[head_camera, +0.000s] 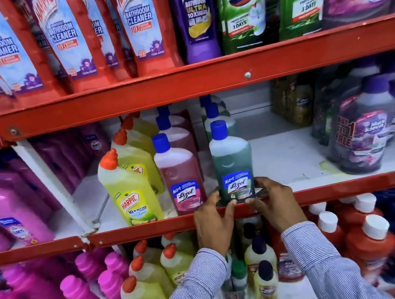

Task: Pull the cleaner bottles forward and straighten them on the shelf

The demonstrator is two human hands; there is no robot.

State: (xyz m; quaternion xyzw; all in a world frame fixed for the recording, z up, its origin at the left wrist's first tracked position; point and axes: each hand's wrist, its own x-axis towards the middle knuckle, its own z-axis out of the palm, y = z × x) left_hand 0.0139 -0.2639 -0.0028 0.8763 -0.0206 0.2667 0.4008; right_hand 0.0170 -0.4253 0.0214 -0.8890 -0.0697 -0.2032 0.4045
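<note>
Middle shelf [352, 184], front row mostly in place: yellow Harpic bottle [129, 186], pink Lizol bottle [180, 175] and green Lizol bottle [232, 162] all stand at the red front lip, labels facing out

Green Lizol bottle sits upright at the edge, roughly 12 o'clock from both hands. Left hand [213, 224] cups its base from 9 o'clock, right hand [276, 204] from 3 o'clock, fingertips [261, 184] touching the lower label corners. Both hands partly curled around the bottle base, a light two-sided hold rather than a full wrap; thumbs meet under the bottle at the lip

Judgement: this bottle is in final squaring, nearly done

Left to do, as far as visible:
- rows behind each front bottle run back toward 12 o'clock; the Harpic row leans and fans to 11 o'clock, needs straightening
- bare shelf patch at 2 o'clock from the green bottle, between it and the dark shrink-wrapped bottle packs [359, 134], which sit skewed and blurred
- pink bottles [6, 205] in the bay at 9 o'clock look tilted, too blurred to be sure

Overall roughly mid-task
</note>
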